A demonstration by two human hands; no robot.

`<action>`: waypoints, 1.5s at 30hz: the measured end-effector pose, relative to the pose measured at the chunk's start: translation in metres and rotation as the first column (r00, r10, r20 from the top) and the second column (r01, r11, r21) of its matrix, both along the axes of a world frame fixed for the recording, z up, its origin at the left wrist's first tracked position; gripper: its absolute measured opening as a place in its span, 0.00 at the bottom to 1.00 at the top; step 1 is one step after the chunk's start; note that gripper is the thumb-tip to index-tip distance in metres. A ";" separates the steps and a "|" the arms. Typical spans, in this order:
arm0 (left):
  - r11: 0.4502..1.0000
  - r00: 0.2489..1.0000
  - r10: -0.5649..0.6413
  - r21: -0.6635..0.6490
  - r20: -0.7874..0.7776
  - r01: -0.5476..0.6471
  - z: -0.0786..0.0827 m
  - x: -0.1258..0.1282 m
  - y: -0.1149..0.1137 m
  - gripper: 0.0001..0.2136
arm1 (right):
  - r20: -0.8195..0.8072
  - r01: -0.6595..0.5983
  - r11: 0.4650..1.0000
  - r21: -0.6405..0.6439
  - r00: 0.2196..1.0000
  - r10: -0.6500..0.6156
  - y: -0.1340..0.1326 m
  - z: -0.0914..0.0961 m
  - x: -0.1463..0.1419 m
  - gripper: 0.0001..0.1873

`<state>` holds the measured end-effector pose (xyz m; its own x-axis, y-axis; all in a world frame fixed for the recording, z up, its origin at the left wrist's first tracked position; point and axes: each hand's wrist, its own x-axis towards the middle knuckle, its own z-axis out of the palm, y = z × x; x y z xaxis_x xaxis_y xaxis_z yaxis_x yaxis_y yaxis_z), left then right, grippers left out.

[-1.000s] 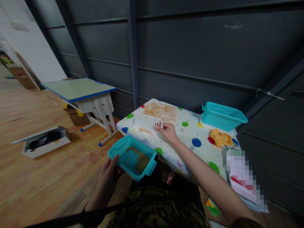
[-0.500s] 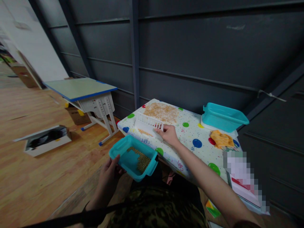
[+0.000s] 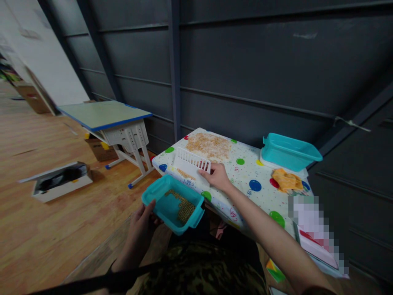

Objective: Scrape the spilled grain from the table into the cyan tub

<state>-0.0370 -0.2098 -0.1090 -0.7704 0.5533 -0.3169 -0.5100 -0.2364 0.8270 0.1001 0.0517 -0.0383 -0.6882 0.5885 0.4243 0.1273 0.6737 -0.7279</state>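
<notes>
My left hand [image 3: 144, 219] grips the near left rim of a teal plastic bin [image 3: 164, 209], thumb over the edge. Round yellowish beans [image 3: 186, 209] lie in the bin's right and far part. The bin is held just below the front edge of the table. In my right hand [image 3: 216, 176] is a white slotted plastic divider [image 3: 190, 163], pinched at its right end and standing on the tablecloth. A small line of beans [image 3: 186, 175] lies on the near side of it. Beyond it spreads a larger patch of beans [image 3: 211, 145] mixed with pale bits.
A second teal bin [image 3: 290, 153] stands at the table's back right, with an orange cloth [image 3: 287, 180] in front. The spotted tablecloth [image 3: 242, 192] covers the table. Another desk [image 3: 106, 114] stands left, and an open white box [image 3: 61, 182] lies on the floor.
The divider has tilted and shifted slightly toward me with my right hand. My left hand and the bin have hardly moved.
</notes>
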 end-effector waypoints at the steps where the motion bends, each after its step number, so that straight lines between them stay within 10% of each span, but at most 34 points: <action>1: 1.000 1.000 0.003 -0.008 0.000 -0.003 0.000 0.000 0.000 0.23 | 0.004 0.003 1.000 -0.004 1.000 -0.003 0.000 -0.001 0.000 0.22; 27: 1.000 1.000 -0.015 -0.017 0.015 0.016 0.000 -0.006 0.000 0.25 | 0.072 -0.004 0.998 0.058 0.997 -0.001 -0.008 0.022 0.019 0.12; 45: 1.000 0.999 0.006 -0.022 0.032 -0.006 0.010 -0.003 0.001 0.28 | 0.046 0.186 0.982 -0.013 0.982 -0.186 -0.086 0.015 0.099 0.21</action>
<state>-0.0397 -0.2088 -0.0993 -0.7630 0.5412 -0.3534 -0.5347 -0.2213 0.8156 0.1992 -0.0345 -0.0234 -0.5838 0.7147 0.3851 0.2814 0.6230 -0.7298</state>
